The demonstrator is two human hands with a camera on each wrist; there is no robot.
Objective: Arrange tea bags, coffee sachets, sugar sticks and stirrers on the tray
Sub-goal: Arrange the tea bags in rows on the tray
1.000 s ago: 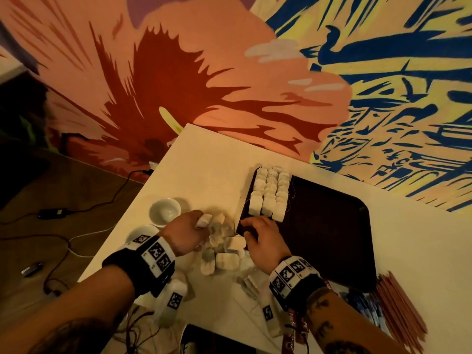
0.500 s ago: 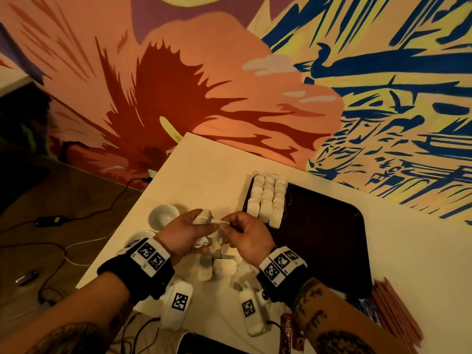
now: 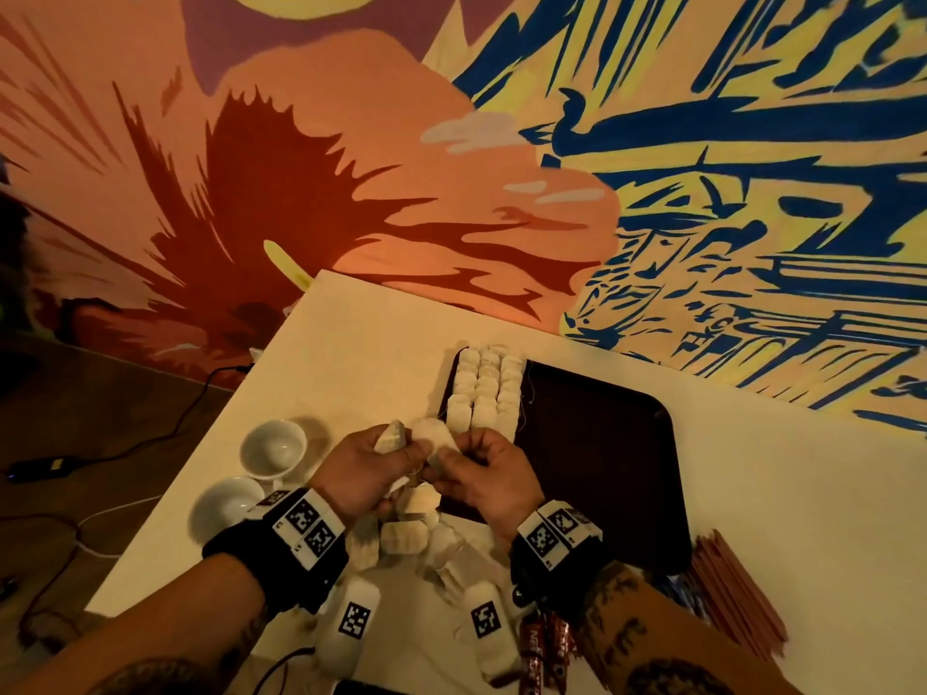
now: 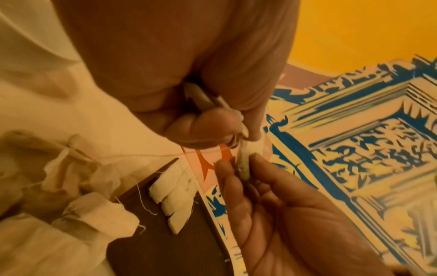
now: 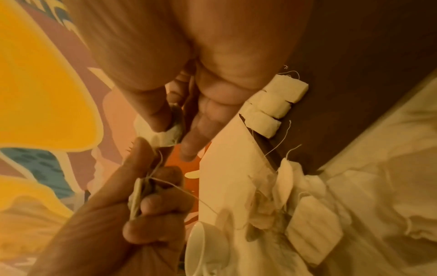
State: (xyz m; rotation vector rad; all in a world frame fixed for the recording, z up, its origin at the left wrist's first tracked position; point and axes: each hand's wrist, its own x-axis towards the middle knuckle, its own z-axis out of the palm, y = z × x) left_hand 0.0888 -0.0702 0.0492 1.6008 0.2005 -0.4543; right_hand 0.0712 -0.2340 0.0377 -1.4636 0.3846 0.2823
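Since the earlier frame, one tea bag (image 3: pixel 435 435) is raised higher, pinched between left hand (image 3: pixel 362 473) and right hand (image 3: pixel 485 475).

Soft paper and cloth against hard, smooth surfaces

The tea bags (image 3: pixel 484 393) were matt, crinkled filter paper with thin thread strings; the tray (image 3: pixel 602 443) looked dark, smooth and faintly sheened; at 9 o'clock of the hands, the cups (image 3: pixel 273 448) were glossy white ceramic; the worktop (image 3: pixel 381 343) was smooth and matt.
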